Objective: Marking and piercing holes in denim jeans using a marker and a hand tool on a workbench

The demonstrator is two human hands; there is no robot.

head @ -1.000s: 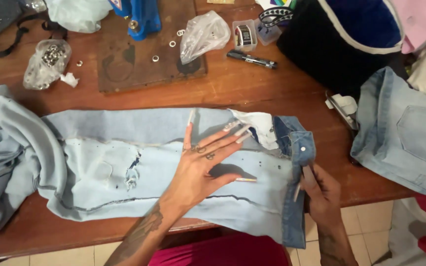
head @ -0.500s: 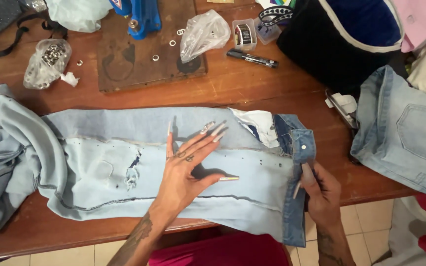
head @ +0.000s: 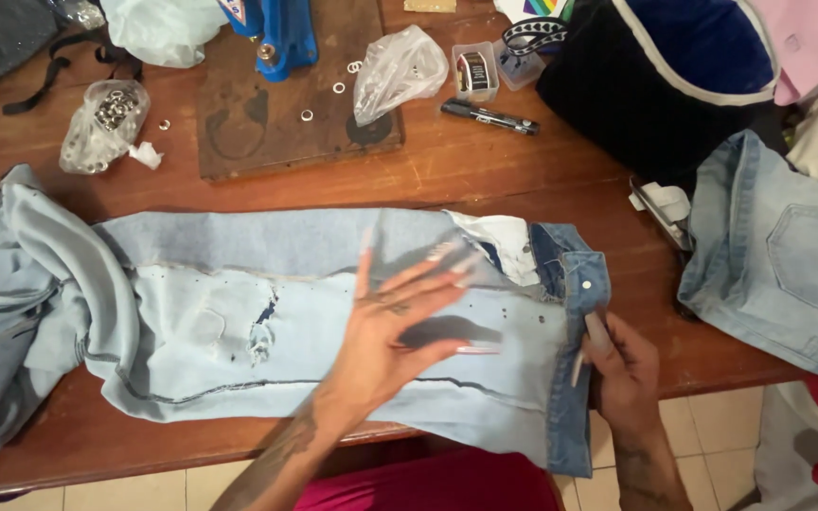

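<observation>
jeans: pale blue denim jeans (head: 314, 331) lie flat, inside out, across the near part of the wooden table (head: 485, 170), waistband at the right, legs bunched at the far left.
left hand: left hand (head: 390, 326) lies flat on the cloth near the waist, fingers spread, gripping nothing.
right hand: right hand (head: 622, 364) pinches the waistband (head: 575, 378) at the near right edge, thumb and fingers closed on it.
handling: likely soft, limp and fairly heavy; it should drape and slide rather than hold shape. the thick waistband looks the firmest place to grip.
around: bag of metal rings (head: 97, 123) far left, black marker (head: 489, 117) far, second jeans (head: 778, 255) right.
</observation>
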